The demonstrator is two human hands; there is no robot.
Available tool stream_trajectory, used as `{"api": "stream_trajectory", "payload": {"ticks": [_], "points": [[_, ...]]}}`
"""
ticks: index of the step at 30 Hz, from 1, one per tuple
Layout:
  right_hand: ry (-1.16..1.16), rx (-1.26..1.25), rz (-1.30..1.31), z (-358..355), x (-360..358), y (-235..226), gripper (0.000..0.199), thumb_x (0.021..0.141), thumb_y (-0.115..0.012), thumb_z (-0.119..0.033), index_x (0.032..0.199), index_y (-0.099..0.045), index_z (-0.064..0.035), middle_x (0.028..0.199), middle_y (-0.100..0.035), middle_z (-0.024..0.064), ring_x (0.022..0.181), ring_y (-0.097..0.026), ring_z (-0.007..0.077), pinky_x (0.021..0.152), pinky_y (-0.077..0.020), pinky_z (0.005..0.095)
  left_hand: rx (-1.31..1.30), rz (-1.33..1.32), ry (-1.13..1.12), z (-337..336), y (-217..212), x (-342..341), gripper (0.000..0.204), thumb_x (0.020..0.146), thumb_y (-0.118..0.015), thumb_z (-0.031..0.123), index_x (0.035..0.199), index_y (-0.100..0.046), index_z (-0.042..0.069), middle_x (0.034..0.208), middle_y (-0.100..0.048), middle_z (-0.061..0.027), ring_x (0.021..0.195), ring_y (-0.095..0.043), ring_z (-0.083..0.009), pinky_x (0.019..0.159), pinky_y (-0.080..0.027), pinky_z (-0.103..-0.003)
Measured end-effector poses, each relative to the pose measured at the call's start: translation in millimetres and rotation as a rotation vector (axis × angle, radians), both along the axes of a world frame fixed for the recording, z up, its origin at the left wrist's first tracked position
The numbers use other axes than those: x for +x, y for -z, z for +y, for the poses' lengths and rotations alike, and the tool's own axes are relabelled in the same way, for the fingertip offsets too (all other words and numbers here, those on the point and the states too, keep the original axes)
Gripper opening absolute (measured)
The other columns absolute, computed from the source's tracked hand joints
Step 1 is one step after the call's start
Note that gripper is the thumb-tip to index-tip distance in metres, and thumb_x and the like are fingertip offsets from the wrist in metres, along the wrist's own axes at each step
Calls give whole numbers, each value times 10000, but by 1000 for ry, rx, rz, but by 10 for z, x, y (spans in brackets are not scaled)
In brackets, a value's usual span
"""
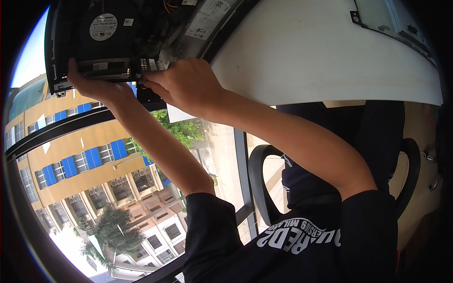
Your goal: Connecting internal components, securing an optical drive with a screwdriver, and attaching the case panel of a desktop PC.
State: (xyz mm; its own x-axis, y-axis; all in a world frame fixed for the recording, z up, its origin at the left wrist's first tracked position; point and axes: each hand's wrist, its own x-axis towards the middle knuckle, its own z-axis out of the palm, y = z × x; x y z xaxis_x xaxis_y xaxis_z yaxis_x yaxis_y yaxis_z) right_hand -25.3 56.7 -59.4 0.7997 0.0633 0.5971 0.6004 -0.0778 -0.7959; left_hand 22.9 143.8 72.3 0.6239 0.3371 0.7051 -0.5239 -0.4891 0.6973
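Observation:
A black computer chassis [113,52], its inside exposed, is at the upper left. A round black blower fan [125,40] with a white round label fills its left part. My left hand [101,89] grips the chassis's near edge, thumb up along the left side and the other fingers hidden behind it. Beside it, my right hand [191,87] is closed in a pinch at the same edge, near a small slotted metal grille [150,63]. What its fingertips hold is too small to make out.
A white table [302,56] lies to the right of the chassis. On its far right rests a grey panel [391,19] with a metal tab. Below are a black chair armrest [259,184] and my dark-clothed legs. A dark-framed window [240,165] is at the left.

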Motion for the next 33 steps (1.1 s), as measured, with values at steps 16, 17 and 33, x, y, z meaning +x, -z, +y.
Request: {"api": "stream_trajectory", "payload": {"ticks": [16,17,33], "points": [[-16,21,61,5,13,-10,200,950,-682,-310,1020,-788,-156,621,-677,114,586,-680,312,544,-538,421,-1,16,-13,6,9,16,544,925,-488,392,1349,-559,58,1320,-601,-173,1170,-644,-349,970,-600,-501],[-17,22,59,7,9,-9,197,951,-680,-308,1010,-785,-153,620,-675,115,583,-679,312,540,-537,421,-2,15,-11,13,6,19,543,926,-488,389,1348,-559,56,1318,-602,-175,1169,-645,-349,968,-602,-502],[-51,100,97,-10,40,-11,209,944,-694,-314,1040,-802,-163,639,-685,115,591,-673,310,583,-542,426,-23,12,-6,38,10,23,533,933,-480,382,1349,-567,59,1304,-616,-173,1172,-647,-347,963,-603,-502]]}}
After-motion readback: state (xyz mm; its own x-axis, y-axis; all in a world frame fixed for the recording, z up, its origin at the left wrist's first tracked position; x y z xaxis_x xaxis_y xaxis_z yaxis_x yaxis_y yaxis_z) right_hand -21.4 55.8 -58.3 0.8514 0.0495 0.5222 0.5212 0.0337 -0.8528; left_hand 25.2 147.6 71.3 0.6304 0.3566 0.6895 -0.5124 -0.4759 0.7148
